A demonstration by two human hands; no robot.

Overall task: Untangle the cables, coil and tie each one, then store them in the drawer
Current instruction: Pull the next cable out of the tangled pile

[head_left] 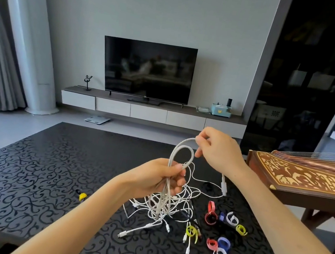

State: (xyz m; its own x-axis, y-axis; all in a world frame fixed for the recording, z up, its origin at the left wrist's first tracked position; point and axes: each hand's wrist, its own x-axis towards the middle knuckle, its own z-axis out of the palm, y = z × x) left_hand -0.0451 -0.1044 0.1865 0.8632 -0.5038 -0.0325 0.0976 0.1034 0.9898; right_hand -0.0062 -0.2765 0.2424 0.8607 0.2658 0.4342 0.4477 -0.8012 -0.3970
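A large black table with a glossy scroll pattern fills the lower view. Beyond it, at twelve o'clock, a dark flat television stands on a long low white cabinet. Its drawer fronts are all closed, so what they hold cannot be seen. At three o'clock sits a carved brown wooden stringed instrument.

On the table, just right of centre, lies a tangle of thin white cables, with connectors trailing toward six o'clock. The left hand is raised above the tangle, fingers curled round the lower strands of a thicker white cable loop. The right hand, at one o'clock from the left, pinches the top of that loop between thumb and fingertips.

Small coloured strap ties in red, blue, white, yellow and pink lie at four o'clock from the tangle. A single yellow tie lies apart at nine o'clock.
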